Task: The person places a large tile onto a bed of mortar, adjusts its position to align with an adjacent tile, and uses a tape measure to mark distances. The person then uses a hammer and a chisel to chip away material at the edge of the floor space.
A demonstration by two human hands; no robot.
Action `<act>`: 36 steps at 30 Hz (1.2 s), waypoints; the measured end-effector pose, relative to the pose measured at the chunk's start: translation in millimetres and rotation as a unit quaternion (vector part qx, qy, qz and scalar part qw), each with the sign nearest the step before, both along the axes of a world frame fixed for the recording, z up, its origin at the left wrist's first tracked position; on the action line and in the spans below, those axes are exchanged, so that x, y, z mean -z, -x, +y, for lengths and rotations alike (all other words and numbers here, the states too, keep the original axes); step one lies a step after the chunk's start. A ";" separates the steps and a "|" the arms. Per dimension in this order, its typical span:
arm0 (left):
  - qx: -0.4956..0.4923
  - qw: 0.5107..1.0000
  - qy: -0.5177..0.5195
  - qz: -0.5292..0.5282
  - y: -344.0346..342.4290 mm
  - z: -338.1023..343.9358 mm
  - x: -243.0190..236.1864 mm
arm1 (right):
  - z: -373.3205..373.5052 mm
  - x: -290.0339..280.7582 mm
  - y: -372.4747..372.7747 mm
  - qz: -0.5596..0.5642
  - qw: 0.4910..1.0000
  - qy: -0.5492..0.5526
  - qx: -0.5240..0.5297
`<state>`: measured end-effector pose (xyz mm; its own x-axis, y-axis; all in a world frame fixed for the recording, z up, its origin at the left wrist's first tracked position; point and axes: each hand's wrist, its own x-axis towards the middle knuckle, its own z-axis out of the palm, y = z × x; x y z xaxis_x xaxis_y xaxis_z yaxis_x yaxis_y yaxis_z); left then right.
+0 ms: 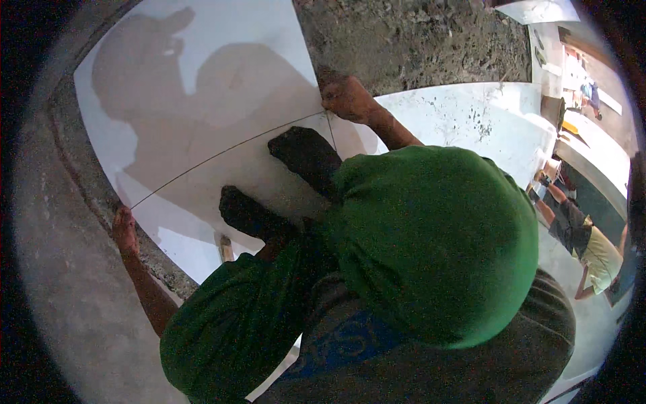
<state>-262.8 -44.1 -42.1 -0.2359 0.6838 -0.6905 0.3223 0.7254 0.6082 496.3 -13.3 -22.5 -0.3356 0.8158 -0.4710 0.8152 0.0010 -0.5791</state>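
Two large white tiles or boards lie below me, split by a thin dark line that runs between my hands. My left hand is at the left edge, at one end of that line, its fingers curled on the tile edge. At the line's other end, my right hand has its fingers bent over the right edge near a corner. My dark-covered feet rest on the nearer tile between my hands, below my green-clad knees. My shadow falls across the tiles.
Rough grey mortar borders the tiles at the top, and grey concrete lies at the left. A speckled white slab is at the right. Beyond it a co-worker bends near small objects, with a bright area of scattered items above.
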 end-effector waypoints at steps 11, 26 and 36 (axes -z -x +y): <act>-0.044 0.967 -0.112 -0.226 -3.2 -19.8 11.9 | 14.9 -19.3 -10.4 0.036 0.976 0.193 0.092; -0.067 0.972 -0.037 -0.223 -10.5 -4.9 -4.0 | 19.6 -12.1 -11.8 0.081 0.927 0.265 0.253; -0.054 0.982 0.005 -0.182 -9.9 0.7 5.0 | 16.7 -12.0 -10.0 0.066 0.915 0.278 0.285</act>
